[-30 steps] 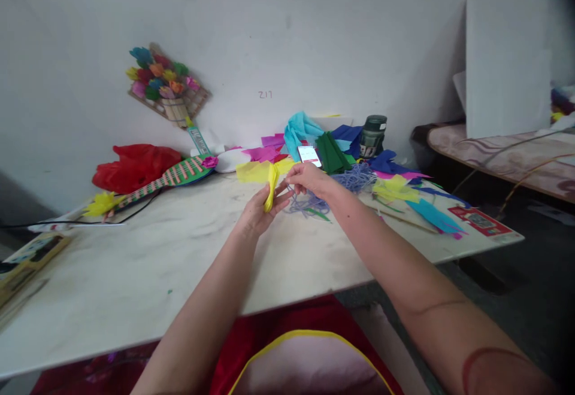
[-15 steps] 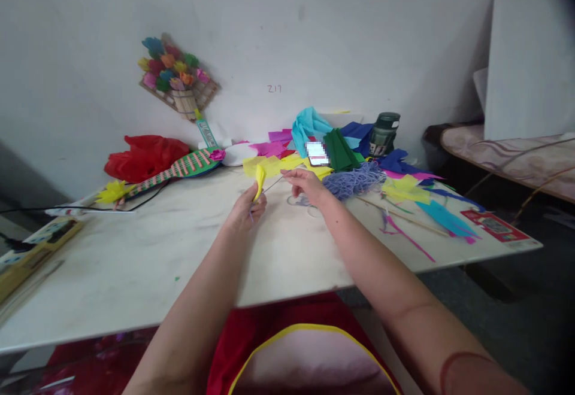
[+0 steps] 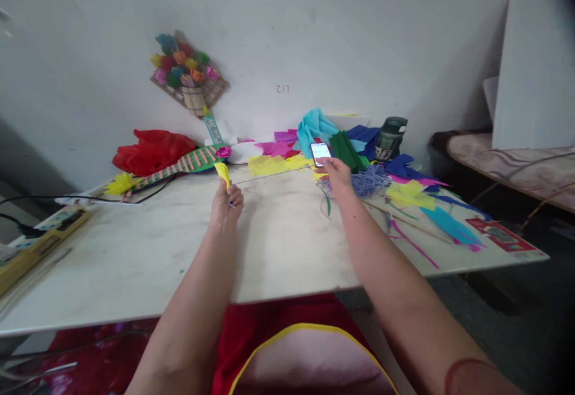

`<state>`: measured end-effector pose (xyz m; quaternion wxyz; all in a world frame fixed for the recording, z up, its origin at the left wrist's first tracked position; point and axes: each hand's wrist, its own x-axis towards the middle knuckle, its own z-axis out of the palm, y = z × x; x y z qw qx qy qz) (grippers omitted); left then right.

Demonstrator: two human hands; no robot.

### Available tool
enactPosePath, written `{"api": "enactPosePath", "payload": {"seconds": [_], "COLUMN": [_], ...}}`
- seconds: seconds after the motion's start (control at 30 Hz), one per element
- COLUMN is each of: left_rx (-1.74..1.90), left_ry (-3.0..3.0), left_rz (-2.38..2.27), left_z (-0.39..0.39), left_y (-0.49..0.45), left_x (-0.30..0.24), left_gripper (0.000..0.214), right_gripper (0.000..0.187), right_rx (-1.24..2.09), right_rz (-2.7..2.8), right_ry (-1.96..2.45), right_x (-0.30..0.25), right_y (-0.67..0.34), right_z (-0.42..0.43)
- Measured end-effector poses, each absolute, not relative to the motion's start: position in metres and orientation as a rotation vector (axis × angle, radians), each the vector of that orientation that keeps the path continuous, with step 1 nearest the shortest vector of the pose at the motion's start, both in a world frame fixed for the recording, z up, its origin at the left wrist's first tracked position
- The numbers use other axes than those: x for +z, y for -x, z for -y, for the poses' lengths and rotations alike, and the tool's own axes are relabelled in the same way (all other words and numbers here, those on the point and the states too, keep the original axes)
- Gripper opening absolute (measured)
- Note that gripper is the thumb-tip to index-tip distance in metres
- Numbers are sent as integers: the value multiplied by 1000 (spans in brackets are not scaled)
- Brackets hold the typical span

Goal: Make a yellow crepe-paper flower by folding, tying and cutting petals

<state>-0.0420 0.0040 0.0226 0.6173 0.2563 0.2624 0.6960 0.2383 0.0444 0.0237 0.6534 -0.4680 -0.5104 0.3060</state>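
My left hand point(image 3: 227, 202) is closed round a folded yellow paper piece point(image 3: 223, 173) that sticks up from the fist, with a thin purple thread running off to the right. My right hand point(image 3: 336, 178) reaches toward the back of the table, its fingers touching a phone point(image 3: 320, 153) with a lit screen. A pile of purple yarn point(image 3: 370, 181) lies just right of that hand. Loose yellow paper sheets point(image 3: 269, 164) lie between the hands.
The white table point(image 3: 135, 263) carries a red plastic bag point(image 3: 150, 149), a striped green paper guitar point(image 3: 179, 167), a green jar point(image 3: 390, 137), and coloured paper scraps point(image 3: 431, 209) at the right. A paper flower bouquet point(image 3: 186, 78) hangs on the wall. A power strip point(image 3: 40, 236) sits at left.
My hands have parted: the left, holding the yellow paper, moved left, and the right reached away to the phone. The view shifted slightly.
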Motion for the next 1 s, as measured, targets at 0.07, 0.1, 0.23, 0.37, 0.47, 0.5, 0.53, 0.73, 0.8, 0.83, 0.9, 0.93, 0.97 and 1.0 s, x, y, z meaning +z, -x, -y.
{"api": "enactPosePath", "payload": {"seconds": [0.07, 0.1, 0.23, 0.37, 0.47, 0.5, 0.53, 0.73, 0.8, 0.83, 0.9, 0.93, 0.97, 1.0], "left_rx": [1688, 1749, 1866, 1744, 1358, 1260, 1199, 1054, 1044, 1046, 1061, 1078, 1103, 1148], "left_ry": [-717, -827, -1228, -1275, -1186, -1140, -1092, -921, -917, -929, -979, -1009, -1034, -1043], "left_rz": [-968, -1157, -1495, -1220, -997, -974, -965, -850, -879, -898, -934, -945, -943, -926], "left_z": [-11, -15, -20, -4, 10, 13, 15, 13, 12, 11, 10, 10, 9, 9], "left_y": [39, 38, 29, 8, -10, -14, -18, -28, -28, -27, -26, -26, -25, -23], "left_x": [18, 16, 12, 19, 20, 20, 18, 14, 13, 12, 10, 9, 9, 10], "left_gripper": [25, 25, 30, 33, 33, 31, 30, 24, 24, 24, 26, 27, 27, 27], "right_gripper": [30, 31, 29, 32, 33, 33, 32, 27, 27, 27, 26, 26, 27, 27], "right_rx": [618, 559, 122, -175, -272, -298, -318, -444, -421, -399, -356, -338, -322, -307], "right_rz": [1272, 1364, 1878, 2229, 2384, 2412, 2430, 2434, 2443, 2434, 2399, 2385, 2375, 2366], "right_ry": [1199, 1281, 1537, 1622, 1650, 1658, 1655, 1497, 1449, 1440, 1442, 1444, 1447, 1460], "right_x": [24, 24, 27, 31, 33, 34, 35, 37, 36, 36, 36, 36, 36, 36], "right_y": [-238, -236, -210, -177, -162, -159, -158, -156, -154, -153, -150, -150, -149, -149], "right_z": [-41, -38, -19, 0, 8, 10, 12, 16, 16, 17, 19, 20, 21, 22]}}
